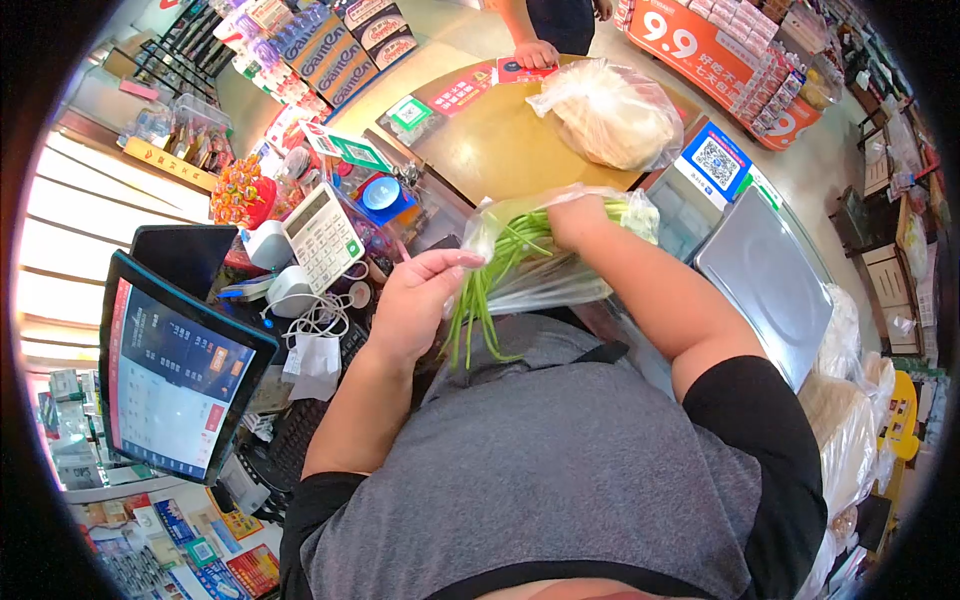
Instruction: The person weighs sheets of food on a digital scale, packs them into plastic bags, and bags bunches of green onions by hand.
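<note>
A clear plastic bag [545,288] lies in front of my body at the counter's near edge. Long thin green stalks [515,245] are partly inside it, their loose ends hanging out of the mouth on the left. Thumb and fingers of my left hand [425,290] pinch the bag's edge at that mouth. My right hand [578,222] reaches into the bag and is curled over the stalks; its fingertips are hidden. Beyond it on the counter sits another clear plastic bag [615,115] with something pale and bulky inside.
At left are a monitor [180,365], a calculator [322,238] and tangled white cable. To the right lie a metal scale plate [765,285] and a blue QR-code sign [716,162]. Across the yellowish counter [470,140], another person's hand [536,54] rests near its far edge.
</note>
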Tool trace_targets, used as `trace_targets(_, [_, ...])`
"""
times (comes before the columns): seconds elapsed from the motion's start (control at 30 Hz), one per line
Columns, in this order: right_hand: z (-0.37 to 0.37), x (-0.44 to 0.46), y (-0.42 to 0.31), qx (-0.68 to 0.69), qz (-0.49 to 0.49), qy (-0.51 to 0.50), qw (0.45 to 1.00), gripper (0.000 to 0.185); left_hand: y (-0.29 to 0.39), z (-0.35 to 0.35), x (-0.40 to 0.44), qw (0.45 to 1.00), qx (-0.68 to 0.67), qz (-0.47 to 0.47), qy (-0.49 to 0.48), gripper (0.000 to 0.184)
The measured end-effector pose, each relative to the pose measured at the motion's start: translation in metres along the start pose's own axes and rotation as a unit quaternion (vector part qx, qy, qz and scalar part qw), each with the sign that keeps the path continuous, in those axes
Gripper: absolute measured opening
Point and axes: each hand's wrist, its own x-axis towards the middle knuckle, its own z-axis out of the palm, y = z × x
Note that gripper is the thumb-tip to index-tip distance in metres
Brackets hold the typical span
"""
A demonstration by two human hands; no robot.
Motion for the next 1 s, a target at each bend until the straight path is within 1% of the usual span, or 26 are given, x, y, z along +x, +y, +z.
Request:
trace_targets(0.07, [-0.022, -0.005, 0.001, -0.008, -0.034, -0.071, 0.997, 0.06, 0.0, 0.001, 0.004, 0.996, 0.035, 0.037, 0.069, 0.019])
trace_targets(0.13, [0.005, -0.022, 0.016, -0.027, -0.053, -0.013, 0.998, 0.078, -0.007, -0.015, 0.015, 0.985, 0.049, 0.066, 0.149, 0.017])
trace_targets(0.17, [0.015, -0.029, 0.027, -0.038, -0.065, 0.015, 0.997, 0.088, 0.0, -0.025, 0.012, 0.98, 0.085, 0.028, 0.176, 0.016])
trace_targets(0.27, [-0.036, -0.059, 0.063, -0.012, 0.002, -0.105, 0.994, 0.109, 0.005, -0.043, 0.007, 0.976, 0.102, 0.024, 0.192, 0.014])
trace_targets(0.3, [-0.038, -0.064, 0.084, -0.001, -0.011, -0.074, 0.997, 0.099, 0.004, -0.048, 0.006, 0.979, 0.095, 0.039, 0.175, 0.013])
trace_targets(0.33, [-0.047, -0.067, 0.098, 0.01, -0.024, -0.043, 0.999, 0.09, 0.006, -0.05, 0.006, 0.979, 0.081, 0.027, 0.185, 0.013])
trace_targets(0.4, [-0.082, -0.07, 0.111, 0.05, 0.016, -0.086, 0.995, 0.073, 0.003, -0.061, 0.014, 0.963, 0.16, 0.174, 0.132, 0.013])
trace_targets(0.43, [-0.103, -0.071, 0.117, 0.069, 0.038, -0.103, 0.992, 0.066, 0.012, -0.053, 0.013, 0.978, 0.093, 0.148, 0.118, 0.014])
trace_targets(0.5, [-0.127, -0.066, 0.127, 0.036, 0.013, -0.137, 0.99, 0.054, 0.041, -0.027, 0.005, 0.991, -0.04, 0.092, 0.087, 0.014])
trace_targets(0.53, [-0.14, -0.064, 0.13, 0.02, 0.0, -0.155, 0.988, 0.05, 0.044, -0.021, 0.005, 0.993, -0.052, 0.088, 0.06, 0.014])
trace_targets(0.57, [-0.156, -0.061, 0.128, 0.173, -0.018, -0.154, 0.973, 0.044, 0.045, -0.016, 0.004, 0.994, -0.063, 0.085, 0.033, 0.015])
trace_targets(0.6, [-0.159, -0.049, 0.124, 0.275, -0.01, -0.1, 0.956, 0.045, 0.045, -0.012, 0.003, 0.994, -0.074, 0.081, 0.006, 0.015])
trace_targets(0.63, [-0.159, -0.033, 0.12, 0.373, -0.003, -0.045, 0.927, 0.046, 0.04, -0.008, 0.004, 0.997, -0.037, 0.07, -0.021, 0.016])
trace_targets(0.67, [-0.156, -0.015, 0.12, 0.467, 0.002, 0.01, 0.884, 0.046, 0.037, 0.002, 0.003, 0.997, -0.032, 0.047, -0.055, 0.014])
trace_targets(0.7, [-0.138, 0.015, 0.124, 0.377, -0.001, 0.128, 0.917, 0.051, 0.031, 0.011, 0.001, 0.996, -0.023, 0.027, -0.081, 0.013])
trace_targets(0.73, [-0.107, 0.056, 0.128, 0.281, -0.004, 0.245, 0.928, 0.055, 0.027, 0.017, -0.001, 0.994, -0.011, 0.006, -0.106, 0.012])
trace_targets(0.77, [-0.083, 0.086, 0.127, 0.181, -0.006, 0.358, 0.916, 0.06, 0.028, 0.022, -0.002, 0.994, 0.007, 0.007, -0.111, 0.01])
trace_targets(0.8, [-0.07, 0.105, 0.124, 0.154, 0.072, 0.326, 0.93, 0.063, 0.03, 0.024, -0.003, 0.993, 0.026, 0.008, -0.115, 0.009])
trace_targets(0.83, [-0.06, 0.122, 0.121, 0.126, 0.149, 0.289, 0.937, 0.067, 0.031, 0.024, -0.003, 0.994, 0.021, 0.04, -0.097, 0.008])
trace_targets(0.87, [-0.049, 0.14, 0.118, 0.097, 0.222, 0.248, 0.938, 0.071, 0.035, 0.018, -0.003, 0.993, 0.066, 0.052, -0.077, 0.007])
trace_targets(0.9, [-0.033, 0.162, 0.125, 0.102, 0.265, 0.212, 0.935, 0.075, 0.038, 0.011, -0.005, 0.991, 0.109, 0.063, -0.055, 0.007])
trace_targets(0.93, [-0.045, 0.16, 0.118, 0.117, 0.268, 0.162, 0.942, 0.069, 0.04, 0.005, -0.007, 0.986, 0.15, 0.072, -0.031, 0.007])
trace_targets(1.0, [-0.068, 0.149, 0.11, 0.137, 0.275, 0.058, 0.95, 0.058, 0.042, 0.0, -0.012, 0.993, 0.108, 0.038, -0.013, 0.007])
